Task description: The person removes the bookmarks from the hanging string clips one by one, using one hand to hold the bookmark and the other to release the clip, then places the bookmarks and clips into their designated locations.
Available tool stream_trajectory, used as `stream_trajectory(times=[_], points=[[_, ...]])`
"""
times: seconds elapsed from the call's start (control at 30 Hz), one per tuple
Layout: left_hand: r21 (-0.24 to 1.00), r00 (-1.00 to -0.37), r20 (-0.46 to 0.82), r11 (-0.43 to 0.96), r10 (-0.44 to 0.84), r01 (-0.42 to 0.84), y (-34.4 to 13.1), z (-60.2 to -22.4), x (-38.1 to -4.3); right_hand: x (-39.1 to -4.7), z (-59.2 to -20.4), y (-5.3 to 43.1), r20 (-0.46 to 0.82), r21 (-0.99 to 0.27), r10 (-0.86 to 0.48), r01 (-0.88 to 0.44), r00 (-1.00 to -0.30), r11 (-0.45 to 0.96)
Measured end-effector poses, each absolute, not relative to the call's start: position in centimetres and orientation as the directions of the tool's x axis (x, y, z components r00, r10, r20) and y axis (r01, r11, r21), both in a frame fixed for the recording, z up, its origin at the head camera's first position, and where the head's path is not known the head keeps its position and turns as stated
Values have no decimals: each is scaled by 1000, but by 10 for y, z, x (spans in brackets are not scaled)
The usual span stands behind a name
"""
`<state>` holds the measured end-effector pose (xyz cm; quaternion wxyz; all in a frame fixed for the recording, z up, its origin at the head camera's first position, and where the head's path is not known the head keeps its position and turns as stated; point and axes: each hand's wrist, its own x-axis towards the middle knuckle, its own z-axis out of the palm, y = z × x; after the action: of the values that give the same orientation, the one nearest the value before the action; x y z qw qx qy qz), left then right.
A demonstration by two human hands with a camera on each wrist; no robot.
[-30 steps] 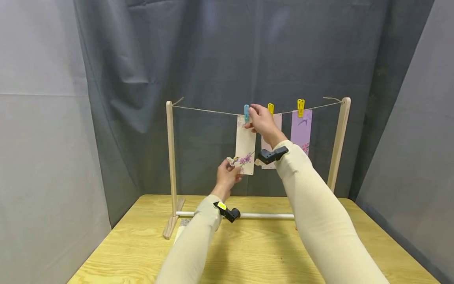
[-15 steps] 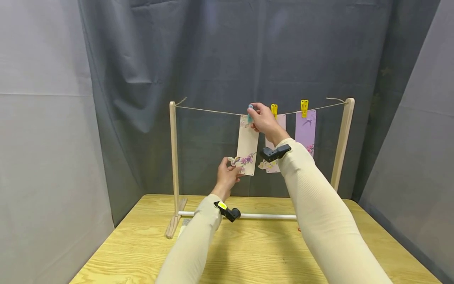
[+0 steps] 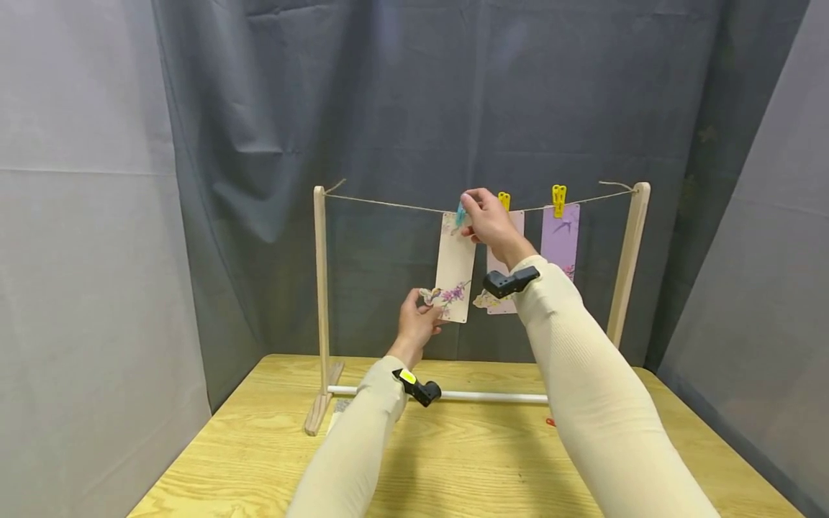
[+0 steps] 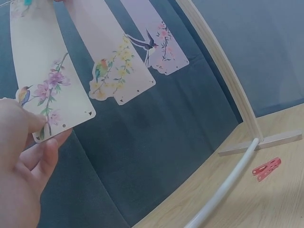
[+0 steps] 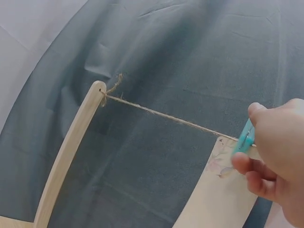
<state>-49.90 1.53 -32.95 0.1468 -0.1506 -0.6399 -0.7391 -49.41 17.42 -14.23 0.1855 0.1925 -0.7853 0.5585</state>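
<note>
A cream bookmark card (image 3: 455, 259) with purple blossoms and a small bird hangs at the twine line (image 5: 166, 116). My left hand (image 3: 414, 321) pinches its lower left corner between thumb and fingers, as the left wrist view also shows. Up at the card's top edge, my right hand (image 3: 490, 221) pinches a blue clothespin (image 5: 244, 138), which sits over the twine and the card's top. To the right hang a pink card (image 4: 111, 52), partly behind my right hand in the head view, and a purple card (image 3: 560, 237). Yellow clothespins (image 3: 559, 201) hold these two.
The twine runs between two wooden posts (image 3: 322, 288), joined low down by a white rod (image 3: 486, 396). A red clothespin (image 4: 267, 169) lies on the wooden table (image 3: 453, 460) near the right foot. Behind the frame hangs a dark grey curtain (image 3: 388, 108).
My right fingers have closed in around the blue clothespin, which now leans and is more covered. The left hand stays at the card's corner. The head view has shifted slightly.
</note>
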Motion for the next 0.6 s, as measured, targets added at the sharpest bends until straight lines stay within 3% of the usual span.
stream_trajectory(times=[0.33,0.6], points=[[899,-908,419,-124,-32,419,13,-329,-500,-488,-142,184,478,-792,-170,-507,-862,340],[902,-913,406,-141,-46,408,20,-331,-498,-489,-142,185,507,-787,-146,-525,-850,325]])
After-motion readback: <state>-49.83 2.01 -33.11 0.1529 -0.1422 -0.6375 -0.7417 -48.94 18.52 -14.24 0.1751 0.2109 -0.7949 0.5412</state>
